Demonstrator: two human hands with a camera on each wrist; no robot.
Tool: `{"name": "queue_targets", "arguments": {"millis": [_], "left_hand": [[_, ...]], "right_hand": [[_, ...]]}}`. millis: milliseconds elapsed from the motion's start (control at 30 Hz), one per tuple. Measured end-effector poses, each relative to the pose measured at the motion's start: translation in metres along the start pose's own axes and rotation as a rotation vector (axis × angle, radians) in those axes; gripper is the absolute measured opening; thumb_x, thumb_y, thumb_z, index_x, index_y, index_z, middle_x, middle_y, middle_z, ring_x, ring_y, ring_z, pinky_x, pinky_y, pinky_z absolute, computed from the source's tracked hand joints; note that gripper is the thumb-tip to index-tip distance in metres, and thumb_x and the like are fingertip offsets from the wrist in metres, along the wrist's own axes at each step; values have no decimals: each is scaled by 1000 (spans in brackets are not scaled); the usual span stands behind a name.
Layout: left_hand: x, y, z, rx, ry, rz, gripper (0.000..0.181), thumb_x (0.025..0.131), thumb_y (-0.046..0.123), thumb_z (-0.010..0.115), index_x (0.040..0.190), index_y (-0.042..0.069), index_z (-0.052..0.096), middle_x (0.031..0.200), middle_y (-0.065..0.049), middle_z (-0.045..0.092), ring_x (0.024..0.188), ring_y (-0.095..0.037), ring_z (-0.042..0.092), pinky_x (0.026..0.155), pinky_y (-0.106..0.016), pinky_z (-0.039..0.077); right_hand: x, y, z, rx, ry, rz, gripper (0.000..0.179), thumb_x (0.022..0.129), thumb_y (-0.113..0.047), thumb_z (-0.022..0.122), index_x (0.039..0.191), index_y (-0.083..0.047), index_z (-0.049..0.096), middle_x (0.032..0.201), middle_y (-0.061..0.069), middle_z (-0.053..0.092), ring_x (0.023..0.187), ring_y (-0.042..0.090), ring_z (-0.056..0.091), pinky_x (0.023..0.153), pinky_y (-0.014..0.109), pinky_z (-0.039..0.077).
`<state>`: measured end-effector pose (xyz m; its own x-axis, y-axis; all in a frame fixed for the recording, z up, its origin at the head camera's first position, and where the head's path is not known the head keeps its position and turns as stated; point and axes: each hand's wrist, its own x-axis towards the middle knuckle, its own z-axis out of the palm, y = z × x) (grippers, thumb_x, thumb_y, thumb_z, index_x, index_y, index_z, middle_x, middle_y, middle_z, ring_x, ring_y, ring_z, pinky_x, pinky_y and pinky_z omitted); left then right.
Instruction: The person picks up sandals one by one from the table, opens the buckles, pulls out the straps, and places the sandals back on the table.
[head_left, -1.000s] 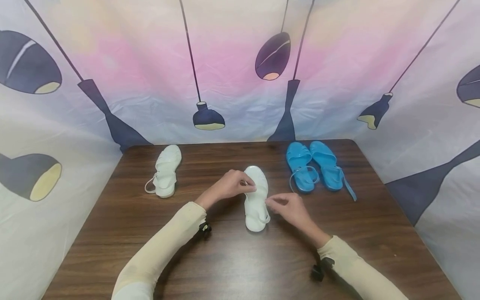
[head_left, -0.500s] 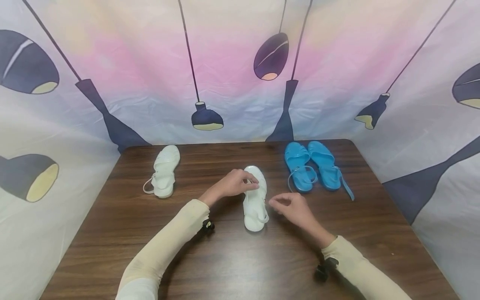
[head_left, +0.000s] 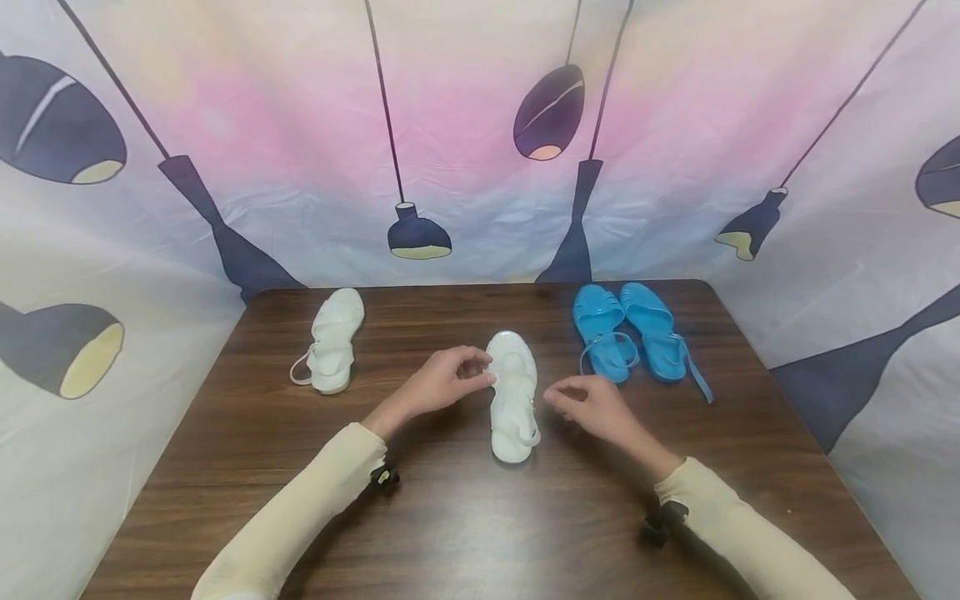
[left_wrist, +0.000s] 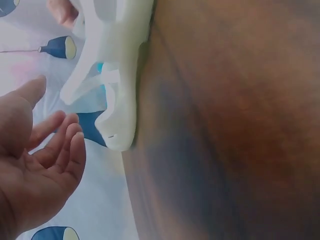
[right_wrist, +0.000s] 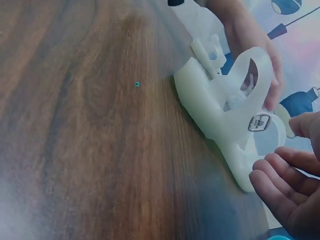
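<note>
A white sandal (head_left: pixel 513 400) lies on the brown table, toe pointing away. My left hand (head_left: pixel 444 379) is at its left side with thumb and fingers apart; whether the fingertips touch the sandal's edge I cannot tell. The left wrist view shows the left hand's fingers (left_wrist: pixel 72 145) loosely bent around nothing. Right of the sandal, a small gap away, hovers my right hand (head_left: pixel 596 406), its fingers relaxed and holding nothing. A metal buckle (right_wrist: pixel 259 122) sits on the sandal's strap in the right wrist view, and the strap is looped at the heel.
Another white sandal (head_left: pixel 332 342) stands at the back left, its strap hanging outward. Two blue sandals (head_left: pixel 597 312) sit side by side at the back right, one strap trailing over the table (head_left: pixel 420 533). A lamp-patterned cloth (head_left: pixel 315 125) hangs behind the table's far edge.
My left hand has drawn back leftward from on top of the white sandal to its side. The right hand has moved off the strap, slightly to the right. The sandal stays in place.
</note>
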<state>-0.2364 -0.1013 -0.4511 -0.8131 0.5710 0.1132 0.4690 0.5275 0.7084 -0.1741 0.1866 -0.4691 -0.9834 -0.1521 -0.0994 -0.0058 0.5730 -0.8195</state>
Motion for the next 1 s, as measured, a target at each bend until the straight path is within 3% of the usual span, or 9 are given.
{"name": "queue_targets", "arguments": {"millis": [167,367,633,833,1000], "left_hand": [[-21,1,8,-56,-39,-34,38,97,31,73,123,5,68,109,-2,72,93,-11,65,78,-29,56],[-36,4,20,-166,-102,-118,39,95,31,75,125,7,67,120,-8,71,91,-12,70,67,-27,59],[-38,8,34,-206,-144,-148,39,94,29,76,125,6,67,119,-10,71,88,-12,72,68,-28,58],[-35,9,40,-220,-154,-132,34,94,22,77,122,6,67,118,-12,73,94,-15,74,75,-28,59],[-35,9,41,-217,-123,-127,30,91,17,79,116,4,68,110,-11,75,96,-17,74,78,-28,59]], "right_hand": [[0,-1,3,86,-68,22,43,93,-45,75,119,-10,74,99,4,75,83,20,72,75,36,61],[2,1,15,151,-141,73,52,95,-48,70,129,-8,69,103,7,74,89,19,72,77,35,62],[4,3,26,164,-200,98,62,98,-54,63,136,-5,64,113,9,72,90,20,69,77,38,61],[4,1,29,108,-228,81,57,100,-55,59,132,-9,68,107,6,71,89,19,65,74,36,60],[2,0,33,204,-203,110,52,101,-47,61,129,-3,69,116,11,72,99,22,68,83,38,60]]}}
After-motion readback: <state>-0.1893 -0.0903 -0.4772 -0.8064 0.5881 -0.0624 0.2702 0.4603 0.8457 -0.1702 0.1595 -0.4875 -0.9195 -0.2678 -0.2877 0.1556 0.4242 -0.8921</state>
